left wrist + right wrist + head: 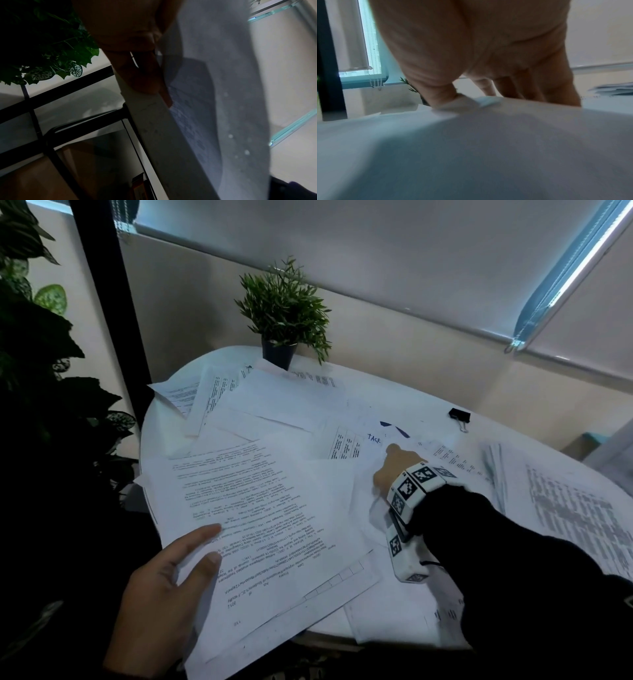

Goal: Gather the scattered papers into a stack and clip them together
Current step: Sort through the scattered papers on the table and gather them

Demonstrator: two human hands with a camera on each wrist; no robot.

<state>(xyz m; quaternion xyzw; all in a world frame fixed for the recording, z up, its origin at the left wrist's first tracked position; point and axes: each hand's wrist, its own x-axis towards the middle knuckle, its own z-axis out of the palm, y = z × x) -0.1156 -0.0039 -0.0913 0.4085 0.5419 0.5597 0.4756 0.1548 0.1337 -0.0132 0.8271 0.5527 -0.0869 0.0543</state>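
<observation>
White printed papers [274, 405] lie scattered over a round white table [428, 409]. My left hand [191, 546] grips a sheaf of sheets [267, 525] at the near left edge, thumb on top. In the left wrist view the left hand [150, 86] clamps the sheaf [197, 121], with fingers below it. My right hand [390, 463] reaches into the middle of the pile and pinches up a fold of a white sheet [366, 491]. The right wrist view shows the right hand [467, 98] with thumb and fingers squeezing that sheet [471, 135]. A black binder clip [459, 416] lies at the far right, apart from both hands.
A small potted plant [284, 320] stands at the table's far edge, touching the papers. A large leafy plant [41, 371] and a black post [102, 302] are on the left. More printed sheets [565, 508] cover the table's right side.
</observation>
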